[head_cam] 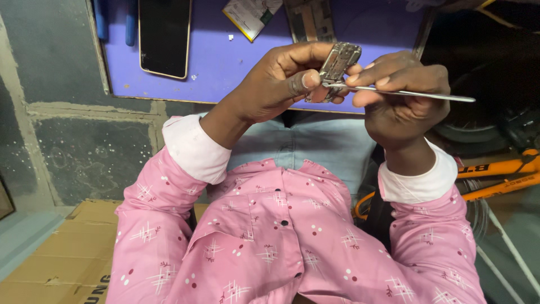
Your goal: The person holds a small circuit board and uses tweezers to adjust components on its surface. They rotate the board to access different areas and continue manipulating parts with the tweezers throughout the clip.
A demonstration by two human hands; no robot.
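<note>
My left hand (278, 81) grips a small silver metal phone frame part (338, 61), held upright between thumb and fingers. My right hand (400, 93) pinches a thin metal pry tool (419, 93) whose tip rests against the lower edge of the part, its shaft pointing out to the right. Both hands hover above the near edge of a purple work mat (225, 67). Pink patterned sleeves with white cuffs cover both arms.
On the mat lie a black phone with a pale rim (164, 36), a flat battery-like piece (250, 16) and an open phone chassis (308, 19). A cardboard box (67, 253) sits lower left. An orange bicycle frame (500, 171) and tyre stand at the right.
</note>
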